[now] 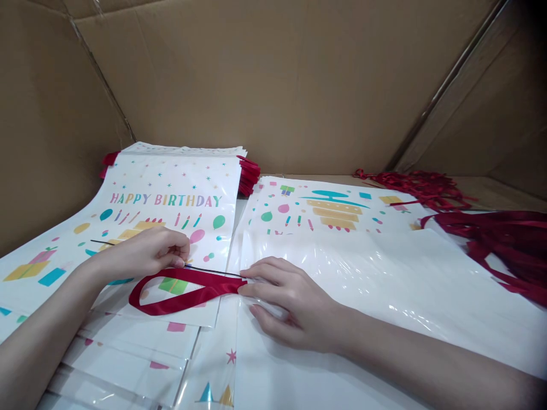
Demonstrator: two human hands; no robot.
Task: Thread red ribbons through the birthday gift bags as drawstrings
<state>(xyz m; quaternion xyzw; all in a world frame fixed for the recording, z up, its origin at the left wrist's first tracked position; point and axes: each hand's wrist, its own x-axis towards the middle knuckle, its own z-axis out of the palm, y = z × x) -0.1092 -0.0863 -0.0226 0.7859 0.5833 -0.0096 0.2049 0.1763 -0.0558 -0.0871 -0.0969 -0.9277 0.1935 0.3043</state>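
Note:
A loop of red ribbon (183, 302) lies across the printed white sheets, its ends at the edge of a plain white glossy sheet (350, 285). My left hand (147, 250) is closed in a pinch on a thin dark rod (213, 270), which runs from left of the hand to my right fingertips. With fingers stretched and thumb apart, my right hand (294, 302) presses on the ribbon's ends and the sheet's edge. Beside the left hand is a stack of white sheets (171, 176) printed "HAPPY BIRTHDAY", with red ribbon ends sticking out at both sides.
Tall cardboard walls (277, 85) rise at the back and sides. A pile of narrow red ribbons (419, 188) lies at the back right, with wider red ribbon loops (504, 239) nearer. A sheet printed with a cake (333, 210) lies behind the plain one.

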